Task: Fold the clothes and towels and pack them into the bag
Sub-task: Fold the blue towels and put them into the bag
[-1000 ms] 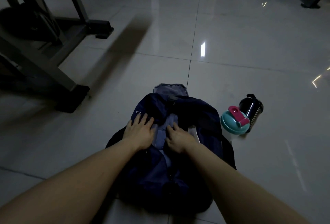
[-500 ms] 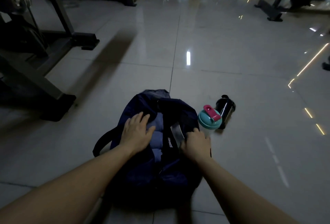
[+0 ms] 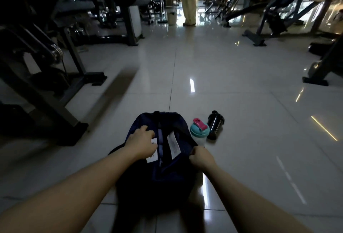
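both hands have left the folded cloth they were pressing and gone to the rim, and the view has tipped up to take in the gym. the bag [image 3: 172,175], dark navy, sits on the tiled floor [image 3: 241,102] at six o'clock, low in the view, its mouth drawn to a slit. a thin bluish strip [image 3: 160,145] shows in that slit, most likely the packed clothes. the left hand [image 3: 142,144] has its fingers curled over the bag's nine o'clock edge, by a white label [image 3: 151,155]. the right hand [image 3: 201,155] pinches the three o'clock edge at its near end, fingers tight on the fabric. so the packing looks about done and the closing is in hand. next move, by the look of it: draw the two edges together and find the zip pull, which cannot be made out here. outward now: a teal shaker [image 3: 199,133] and a black bottle [image 3: 215,124] sit just beside the bag at two o'clock, a weight machine [image 3: 46,76] at ten, a person's legs [image 3: 188,0] far off at twelve.
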Demonstrator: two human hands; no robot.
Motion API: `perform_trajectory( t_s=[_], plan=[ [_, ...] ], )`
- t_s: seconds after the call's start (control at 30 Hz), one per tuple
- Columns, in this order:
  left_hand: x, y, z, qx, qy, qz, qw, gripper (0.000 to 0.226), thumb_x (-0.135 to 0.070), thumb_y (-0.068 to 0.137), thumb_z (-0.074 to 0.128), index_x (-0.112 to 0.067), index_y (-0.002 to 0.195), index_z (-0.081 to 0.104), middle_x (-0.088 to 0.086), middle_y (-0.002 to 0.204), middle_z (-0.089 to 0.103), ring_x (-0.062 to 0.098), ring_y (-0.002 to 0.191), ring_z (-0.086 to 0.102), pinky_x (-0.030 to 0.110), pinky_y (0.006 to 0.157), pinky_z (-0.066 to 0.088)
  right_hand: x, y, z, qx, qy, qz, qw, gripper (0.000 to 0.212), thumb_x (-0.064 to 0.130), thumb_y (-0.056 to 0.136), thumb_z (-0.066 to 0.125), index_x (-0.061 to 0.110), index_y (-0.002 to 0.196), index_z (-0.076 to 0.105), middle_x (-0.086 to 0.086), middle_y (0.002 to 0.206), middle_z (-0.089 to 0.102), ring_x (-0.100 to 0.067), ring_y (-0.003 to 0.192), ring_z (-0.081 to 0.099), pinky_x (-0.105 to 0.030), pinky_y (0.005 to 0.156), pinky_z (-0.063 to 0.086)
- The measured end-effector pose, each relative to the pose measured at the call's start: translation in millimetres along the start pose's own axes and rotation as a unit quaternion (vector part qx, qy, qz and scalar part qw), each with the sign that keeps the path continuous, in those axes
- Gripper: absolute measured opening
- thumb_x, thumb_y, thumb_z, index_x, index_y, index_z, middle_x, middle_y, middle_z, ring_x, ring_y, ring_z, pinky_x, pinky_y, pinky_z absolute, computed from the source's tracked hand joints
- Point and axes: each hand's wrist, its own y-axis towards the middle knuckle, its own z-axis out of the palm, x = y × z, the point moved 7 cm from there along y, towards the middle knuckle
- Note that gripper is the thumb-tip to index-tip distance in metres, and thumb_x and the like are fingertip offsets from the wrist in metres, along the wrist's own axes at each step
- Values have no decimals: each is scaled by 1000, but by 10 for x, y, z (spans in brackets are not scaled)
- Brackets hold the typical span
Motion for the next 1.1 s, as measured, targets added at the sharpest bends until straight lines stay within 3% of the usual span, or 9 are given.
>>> perform_trajectory(
  t_s=[0.1, 0.2, 0.43, 0.53, 0.63, 0.8, 0.93, 1.03, 1.1],
  plan=[
    [-404, -127, -276, 34, -77, -1, 996, 12, -30, 87, 60, -21, 80, 61, 1, 88, 63, 18, 77, 60, 29, 63, 41, 130, -240, -484, -44, 36, -9, 998, 12, 12, 83, 51, 12, 71, 52, -6, 73, 58, -30, 76, 61, -29, 62, 42],
    [-1033, -158, -487, 34, -135, 34, 990, 17, -29, 87, 61, -15, 77, 65, 4, 74, 63, 20, 67, 60, 30, 60, 43, 122, -460, -1218, -110, 49, -7, 993, 13, 9, 86, 52, 5, 86, 64, -11, 82, 62, -29, 79, 60, -28, 70, 44],
    [-2716, -260, -758, 16, -209, 182, 961, 19, -30, 86, 62, -13, 90, 71, 7, 89, 73, 25, 85, 70, 32, 75, 58, -369, -1353, -2845, -226, -12, 40, 973, 21, 10, 83, 53, 7, 86, 74, -13, 88, 75, -29, 83, 72, -41, 79, 61],
    [-3506, -325, -604, 65, -219, 242, 943, 20, -30, 89, 64, -12, 93, 72, 8, 92, 74, 27, 89, 71, 41, 84, 61, -864, -1756, -3316, -224, -1, 96, 970, 17, 6, 89, 55, 2, 86, 71, -13, 82, 75, -26, 74, 74, -36, 75, 62],
    [-4242, -344, -320, 93, -225, 283, 928, 25, -24, 87, 64, -1, 90, 73, 17, 89, 75, 32, 86, 73, 44, 80, 62, -1561, -1993, -3559, -207, -19, 162, 965, 18, 4, 91, 54, -3, 91, 70, -16, 84, 75, -28, 76, 75, -38, 75, 61],
    [-5285, -446, 671, 162, -137, 359, 909, 25, -27, 91, 63, -9, 104, 73, 8, 102, 74, 24, 94, 67, 29, 80, 53, -3059, -2181, -3401, -161, -97, 283, 941, 24, 12, 91, 55, 2, 105, 72, -15, 104, 72, -34, 99, 68, -34, 77, 52],
    [-5870, -362, 1557, 202, -60, 397, 893, 28, -26, 93, 60, -11, 115, 69, 9, 116, 70, 26, 104, 65, 28, 83, 49, -4357, -2382, -2917, -111, -97, 371, 917, 28, 19, 94, 55, 9, 118, 65, -13, 122, 66, -33, 113, 61, -33, 91, 48],
    [-6209, -272, 2143, 209, -10, 424, 881, 36, -29, 95, 58, -15, 128, 61, 7, 130, 61, 28, 116, 60, 30, 92, 46, -5035, -2352, -2568, -57, -102, 392, 913, 17, 20, 99, 51, 13, 114, 54, -13, 134, 57, -31, 112, 56, -33, 86, 42],
    [-6434, -215, 2551, 202, 31, 462, 863, 42, -34, 95, 59, -15, 132, 56, 8, 134, 56, 29, 120, 56, 33, 97, 44, -5376, -2224, -2361, -33, -99, 385, 917, 32, 19, 99, 49, 13, 130, 49, -15, 143, 48, -31, 121, 52, -36, 92, 44]
  ],
)
